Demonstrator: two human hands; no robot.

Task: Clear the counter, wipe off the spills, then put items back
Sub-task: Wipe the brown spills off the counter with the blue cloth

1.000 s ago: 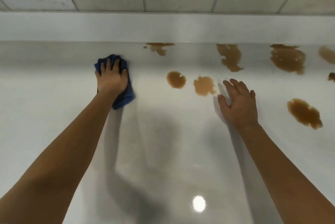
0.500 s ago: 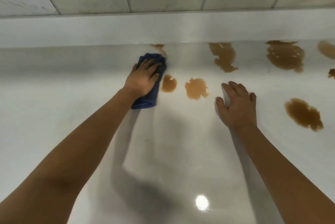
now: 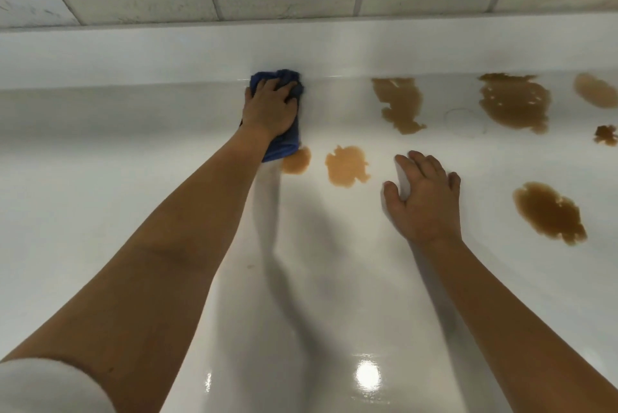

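My left hand (image 3: 270,108) presses a folded blue cloth (image 3: 282,143) onto the glossy white counter (image 3: 140,198), up against the back upstand. The fingers lie curled over the cloth's far end. Several brown spills mark the counter: a small round one (image 3: 297,161) touches the cloth's near edge, another (image 3: 347,165) lies to its right, and larger ones (image 3: 399,104) (image 3: 515,101) (image 3: 548,212) spread toward the right. My right hand (image 3: 424,198) rests flat on the counter, fingers relaxed, holding nothing.
A white upstand (image 3: 167,51) runs along the back under a wall of grey marbled tiles (image 3: 284,1). More brown patches (image 3: 595,91) (image 3: 606,135) reach the right edge. A ceiling light glints on the near counter (image 3: 368,376).
My left hand slid the cloth from the left to the right and back against the upstand, covering the spill there. The right hand stayed in place.
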